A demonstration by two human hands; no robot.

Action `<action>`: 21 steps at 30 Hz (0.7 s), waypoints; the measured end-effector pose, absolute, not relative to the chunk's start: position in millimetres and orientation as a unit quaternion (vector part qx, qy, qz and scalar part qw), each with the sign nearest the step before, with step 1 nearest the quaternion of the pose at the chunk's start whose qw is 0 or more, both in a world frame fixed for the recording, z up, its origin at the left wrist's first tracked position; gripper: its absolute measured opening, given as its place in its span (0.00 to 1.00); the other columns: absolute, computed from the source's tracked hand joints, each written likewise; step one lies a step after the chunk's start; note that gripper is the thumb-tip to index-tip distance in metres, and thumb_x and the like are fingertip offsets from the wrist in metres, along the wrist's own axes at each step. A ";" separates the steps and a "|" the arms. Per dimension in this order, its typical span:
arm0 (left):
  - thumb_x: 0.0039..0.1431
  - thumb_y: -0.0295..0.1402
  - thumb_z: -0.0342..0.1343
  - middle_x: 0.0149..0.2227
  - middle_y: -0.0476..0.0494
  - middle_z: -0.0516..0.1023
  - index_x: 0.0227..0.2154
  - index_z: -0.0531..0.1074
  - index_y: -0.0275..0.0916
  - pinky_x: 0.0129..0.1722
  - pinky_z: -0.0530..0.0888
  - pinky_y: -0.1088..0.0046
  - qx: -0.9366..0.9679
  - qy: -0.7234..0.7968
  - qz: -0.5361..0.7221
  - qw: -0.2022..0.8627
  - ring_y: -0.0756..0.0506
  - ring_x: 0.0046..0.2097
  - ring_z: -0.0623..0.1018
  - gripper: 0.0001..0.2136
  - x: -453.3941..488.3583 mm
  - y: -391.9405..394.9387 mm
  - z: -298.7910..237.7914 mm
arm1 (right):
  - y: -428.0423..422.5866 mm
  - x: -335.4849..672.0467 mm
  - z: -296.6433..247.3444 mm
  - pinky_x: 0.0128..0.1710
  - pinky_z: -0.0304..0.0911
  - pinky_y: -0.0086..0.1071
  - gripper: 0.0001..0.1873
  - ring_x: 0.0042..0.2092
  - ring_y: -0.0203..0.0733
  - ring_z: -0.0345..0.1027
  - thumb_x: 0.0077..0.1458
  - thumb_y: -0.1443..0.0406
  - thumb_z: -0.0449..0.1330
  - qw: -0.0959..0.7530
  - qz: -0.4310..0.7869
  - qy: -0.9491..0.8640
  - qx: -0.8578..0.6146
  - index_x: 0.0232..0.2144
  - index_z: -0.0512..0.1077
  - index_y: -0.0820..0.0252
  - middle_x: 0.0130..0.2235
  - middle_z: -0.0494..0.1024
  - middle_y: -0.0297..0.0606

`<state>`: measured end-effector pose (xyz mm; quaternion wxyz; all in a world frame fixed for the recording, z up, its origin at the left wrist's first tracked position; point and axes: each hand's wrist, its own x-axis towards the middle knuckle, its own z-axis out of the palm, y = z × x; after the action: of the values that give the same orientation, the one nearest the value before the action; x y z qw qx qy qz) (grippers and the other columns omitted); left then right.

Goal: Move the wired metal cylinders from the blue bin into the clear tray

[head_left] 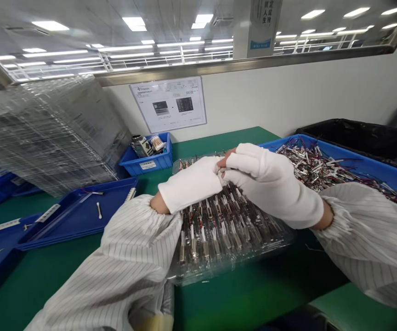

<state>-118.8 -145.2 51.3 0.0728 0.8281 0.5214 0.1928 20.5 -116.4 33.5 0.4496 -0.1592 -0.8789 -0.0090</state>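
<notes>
Both my hands wear white gloves with bare fingertips and meet above a clear plastic tray [219, 248] filled with rows of small metal parts with red and black wires. My left hand [193, 183] is closed, its fingers curled toward the right hand. My right hand [270, 181] is closed too, fingertips pinched against the left. Something small sits between them, too hidden to name. A blue bin [364, 163] heaped with loose metal wired parts [319, 168] lies just right of my right hand.
A tall leaning stack of clear trays [47, 133] stands at the left. Flat blue trays [77, 214] lie on the green table [246, 294]. A small blue bin [148, 161] sits by the wall under a posted sheet [169, 105]. A black-lined bin [357, 135] is at far right.
</notes>
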 end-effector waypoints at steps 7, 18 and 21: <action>0.54 0.32 0.36 0.27 0.51 0.65 0.28 0.62 0.37 0.29 0.61 0.77 0.826 0.482 0.264 0.127 0.53 0.28 0.63 0.10 -114.7 -149.6 57.0 | -101.4 22.3 31.1 0.18 0.57 0.24 0.05 0.18 0.27 0.58 0.45 0.70 0.53 0.484 0.317 -0.779 -0.241 0.28 0.67 0.60 0.21 0.66 0.28; 0.57 0.33 0.33 0.33 0.51 0.69 0.33 0.64 0.39 0.36 0.62 0.77 0.846 0.451 0.259 0.118 0.52 0.33 0.67 0.14 -121.0 -152.6 61.4 | -115.1 35.4 54.3 0.14 0.53 0.21 0.05 0.14 0.25 0.53 0.43 0.74 0.54 0.434 0.431 -0.715 -0.338 0.24 0.68 0.63 0.13 0.63 0.27; 0.55 0.30 0.34 0.36 0.51 0.69 0.37 0.64 0.39 0.38 0.62 0.76 0.847 0.454 0.254 0.108 0.52 0.35 0.67 0.14 -124.3 -151.6 62.6 | -116.3 36.4 54.7 0.13 0.53 0.21 0.06 0.14 0.25 0.54 0.43 0.74 0.53 0.449 0.408 -0.710 -0.358 0.24 0.68 0.63 0.13 0.64 0.28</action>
<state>-124.3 -151.6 62.6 0.1077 0.8472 0.4539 0.2541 36.4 -116.3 54.7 0.4491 -0.3578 -0.7097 0.4081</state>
